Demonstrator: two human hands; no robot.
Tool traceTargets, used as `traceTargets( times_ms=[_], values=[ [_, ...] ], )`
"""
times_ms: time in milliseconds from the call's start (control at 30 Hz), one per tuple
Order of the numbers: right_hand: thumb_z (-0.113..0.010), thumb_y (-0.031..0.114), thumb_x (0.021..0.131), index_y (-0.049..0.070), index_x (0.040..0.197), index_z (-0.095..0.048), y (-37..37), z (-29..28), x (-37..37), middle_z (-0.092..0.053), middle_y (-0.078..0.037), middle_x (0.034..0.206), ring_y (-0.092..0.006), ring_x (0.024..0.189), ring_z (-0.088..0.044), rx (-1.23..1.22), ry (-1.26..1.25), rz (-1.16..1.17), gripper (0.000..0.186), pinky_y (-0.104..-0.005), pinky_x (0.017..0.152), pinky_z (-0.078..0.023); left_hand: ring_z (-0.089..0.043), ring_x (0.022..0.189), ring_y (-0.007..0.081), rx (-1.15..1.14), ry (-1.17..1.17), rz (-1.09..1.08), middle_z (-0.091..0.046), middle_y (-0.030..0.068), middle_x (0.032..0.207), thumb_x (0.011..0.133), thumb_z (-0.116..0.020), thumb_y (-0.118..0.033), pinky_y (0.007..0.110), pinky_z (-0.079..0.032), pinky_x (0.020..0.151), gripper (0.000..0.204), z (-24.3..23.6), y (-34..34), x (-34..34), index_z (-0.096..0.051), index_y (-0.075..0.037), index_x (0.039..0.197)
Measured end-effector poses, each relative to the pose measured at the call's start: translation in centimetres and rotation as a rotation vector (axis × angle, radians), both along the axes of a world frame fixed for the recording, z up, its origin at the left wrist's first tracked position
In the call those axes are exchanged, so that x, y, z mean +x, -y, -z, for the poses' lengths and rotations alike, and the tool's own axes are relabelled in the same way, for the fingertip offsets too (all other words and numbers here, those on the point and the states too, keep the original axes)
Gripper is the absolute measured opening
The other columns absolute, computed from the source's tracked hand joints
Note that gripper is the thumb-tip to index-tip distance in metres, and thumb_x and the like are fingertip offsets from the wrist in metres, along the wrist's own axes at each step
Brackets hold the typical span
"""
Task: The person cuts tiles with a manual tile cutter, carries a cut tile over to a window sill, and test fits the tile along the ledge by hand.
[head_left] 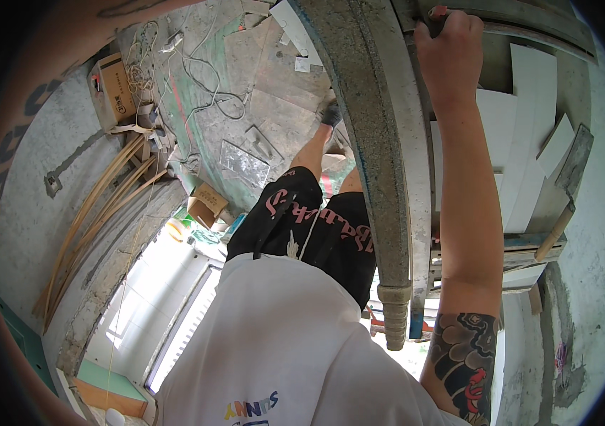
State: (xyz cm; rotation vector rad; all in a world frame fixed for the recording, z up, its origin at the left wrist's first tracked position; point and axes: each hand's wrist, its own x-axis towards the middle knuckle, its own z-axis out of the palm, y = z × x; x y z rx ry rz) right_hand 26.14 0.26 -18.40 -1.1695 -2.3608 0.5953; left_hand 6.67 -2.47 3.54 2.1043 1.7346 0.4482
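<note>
Right hand (451,55) clenches a red-tipped handle (439,11) beside the curved grey beam (370,106).
Wooden-handled flat tool (576,165) lies right of the beam.

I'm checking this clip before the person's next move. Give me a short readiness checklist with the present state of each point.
1. Right hand has a firm grip: cannot tell; the fingers are curled, but what they close on is mostly hidden.
2. Left hand visible: not ok; only the left arm shows, at the picture's left edge.
3. Floor free of trip hazards: not ok; loose cables lie across it.
4. Both feet visible: not ok; one shoe shows, while the other leg passes behind the grey curved ledge.
5. Wooden-handled trowel in view: ok; it lies beside white sheets on the right.
</note>
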Motion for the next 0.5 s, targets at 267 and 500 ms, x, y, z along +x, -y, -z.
traceTargets(
  times_ms=[267,500],
  values=[
    [-0.075,0.022,0.08,0.003,0.1,-0.061,0.1,-0.1,-0.2,-0.06,-0.017,0.101,-0.034,0.102,-0.059,0.002,0.007,-0.015,0.03,-0.0419,0.084,-0.054,-0.045,0.053,0.0183,-0.005,0.024,-0.005,-0.042,0.0111,0.056,0.084,-0.048,-0.008,0.041,-0.039,0.055,0.019,0.7,-0.1,-0.5,-0.043,0.001,0.068],
    [-0.075,0.021,0.08,0.003,0.1,-0.062,0.0,-0.1,0.1,-0.06,-0.017,0.099,-0.0338,0.104,-0.058,0.011,-0.014,-0.007,0.03,-0.0418,0.084,-0.054,-0.043,0.052,0.0206,-0.009,0.03,0.023,-0.04,0.013,0.056,0.083,-0.048,-0.007,0.042,-0.038,0.054,0.019,0.0,0.1,-0.2,-0.042,0.001,0.067]
  ],
)
